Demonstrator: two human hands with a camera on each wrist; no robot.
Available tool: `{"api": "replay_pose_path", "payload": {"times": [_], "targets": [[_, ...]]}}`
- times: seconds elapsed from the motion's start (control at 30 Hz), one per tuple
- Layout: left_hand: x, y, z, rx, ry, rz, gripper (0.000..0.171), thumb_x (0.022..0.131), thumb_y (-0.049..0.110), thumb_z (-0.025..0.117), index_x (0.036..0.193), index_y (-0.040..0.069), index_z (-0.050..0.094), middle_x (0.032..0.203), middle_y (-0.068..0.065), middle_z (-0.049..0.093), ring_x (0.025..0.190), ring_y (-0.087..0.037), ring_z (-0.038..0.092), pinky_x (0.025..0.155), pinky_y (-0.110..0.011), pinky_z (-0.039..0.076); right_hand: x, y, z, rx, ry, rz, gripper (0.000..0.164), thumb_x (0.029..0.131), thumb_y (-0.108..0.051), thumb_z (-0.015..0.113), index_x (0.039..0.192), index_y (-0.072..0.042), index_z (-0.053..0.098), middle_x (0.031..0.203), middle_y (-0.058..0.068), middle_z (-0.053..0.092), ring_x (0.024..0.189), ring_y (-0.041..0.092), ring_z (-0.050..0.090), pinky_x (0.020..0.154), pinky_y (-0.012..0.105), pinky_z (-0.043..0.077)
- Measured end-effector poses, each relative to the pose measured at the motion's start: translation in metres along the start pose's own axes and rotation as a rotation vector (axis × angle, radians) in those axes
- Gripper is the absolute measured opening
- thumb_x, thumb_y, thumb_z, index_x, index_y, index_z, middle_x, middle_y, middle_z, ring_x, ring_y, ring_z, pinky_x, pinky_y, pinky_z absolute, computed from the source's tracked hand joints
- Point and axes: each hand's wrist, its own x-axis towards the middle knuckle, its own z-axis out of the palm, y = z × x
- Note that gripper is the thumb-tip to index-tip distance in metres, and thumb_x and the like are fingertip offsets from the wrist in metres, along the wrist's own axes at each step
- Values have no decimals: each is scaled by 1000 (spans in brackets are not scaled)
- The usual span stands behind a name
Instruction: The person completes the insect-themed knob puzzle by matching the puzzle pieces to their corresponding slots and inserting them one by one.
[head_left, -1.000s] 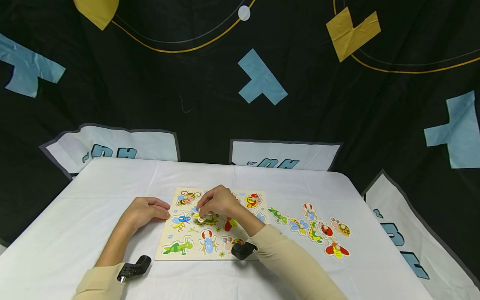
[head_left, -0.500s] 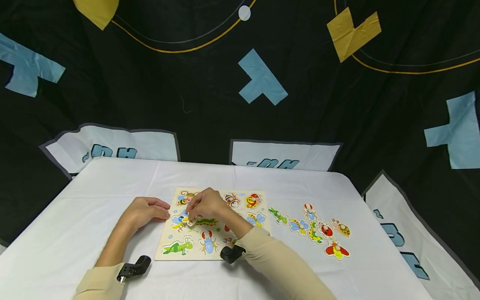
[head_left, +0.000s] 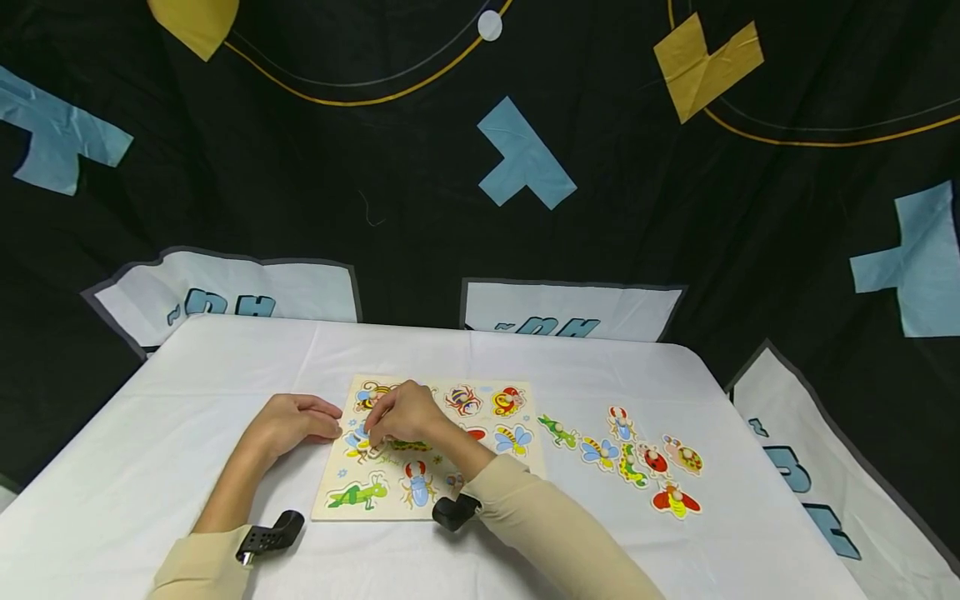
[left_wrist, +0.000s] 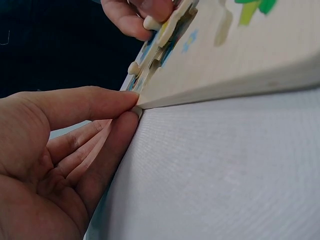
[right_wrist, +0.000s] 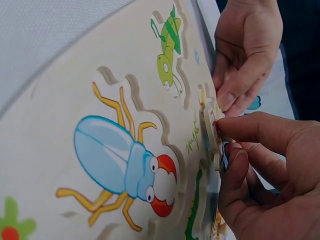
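Observation:
An insect puzzle board (head_left: 393, 505) of pale wood lies on the white table. Thumb and finger of my left hand (head_left: 294, 427) pinch its left edge, which the left wrist view shows close up. Over the board's left part, my right hand (head_left: 408, 417) pinches a puzzle piece (right_wrist: 212, 132) by its small knob. That piece stands tilted at the blue-and-yellow insect recess, and fingers cover most of its picture. A second knob (left_wrist: 133, 68) shows near the board's edge in the left wrist view. The blue beetle recess (right_wrist: 115, 155) and grasshopper recess (right_wrist: 170, 55) hold only printed pictures.
Several loose pieces lie right of the board: a grasshopper (head_left: 557, 431), a beetle (head_left: 621, 423), a dragonfly (head_left: 599, 452), a caterpillar (head_left: 632, 465), a ladybug (head_left: 652, 459) and others. A black curtain (head_left: 420, 250) hangs behind the table.
My right hand has moved left across the board with the piece, from above the caterpillar picture to the blue-and-yellow insect. The left hand stays at the board's edge.

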Motion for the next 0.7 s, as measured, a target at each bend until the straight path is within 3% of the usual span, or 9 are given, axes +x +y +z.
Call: {"api": "replay_pose_path", "payload": {"times": [0.23, 0.7], "targets": [[1, 0, 0, 3, -2, -3, 37, 80, 10, 80, 113, -5, 71, 86, -5, 77, 75, -13, 70, 69, -26, 55, 1, 2, 4, -5, -4, -25, 14, 67, -5, 89, 72, -15, 80, 72, -16, 68, 64, -1, 50, 56, 16, 40], [1, 0, 0, 0, -12, 1, 37, 80, 10, 79, 113, -5, 70, 86, -5, 77, 75, -13, 70, 69, -26, 55, 1, -2, 9, -18, -11, -27, 13, 68, -6, 88, 72, -16, 80, 65, -16, 65, 57, 0, 51, 53, 16, 39]]}}
